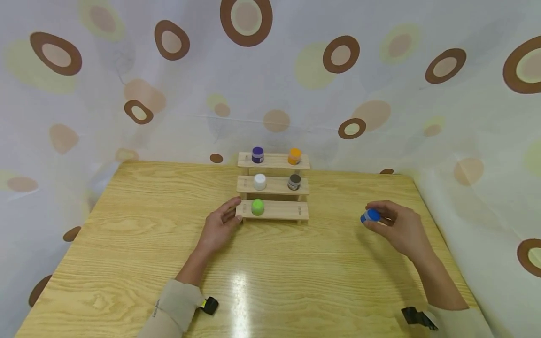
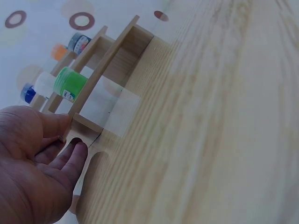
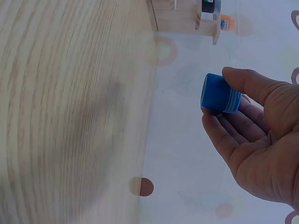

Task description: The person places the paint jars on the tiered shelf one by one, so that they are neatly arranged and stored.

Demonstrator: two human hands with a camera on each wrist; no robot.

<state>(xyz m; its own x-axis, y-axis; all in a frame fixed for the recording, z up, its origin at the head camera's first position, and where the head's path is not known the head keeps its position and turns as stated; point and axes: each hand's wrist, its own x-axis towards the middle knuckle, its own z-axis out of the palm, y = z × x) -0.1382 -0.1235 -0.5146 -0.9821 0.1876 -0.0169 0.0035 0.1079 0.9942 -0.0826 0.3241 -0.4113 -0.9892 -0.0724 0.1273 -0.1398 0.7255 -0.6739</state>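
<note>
A three-tier wooden display rack stands toward the back of the table. My left hand holds the left end of its lowest step, thumb and fingers at the board's corners. On that step sits a green paint jar, also seen as a green jar in the left wrist view. The middle step bears a white jar and a dark brown jar. Up top are a purple jar and an orange jar. Right of the rack, my right hand pinches a blue paint jar, tilted above the table.
The wood-grain table reaches back to a patterned cloth, which also hangs along both sides. The lowest step's right half is bare board. A strip of light reflects off the table's front.
</note>
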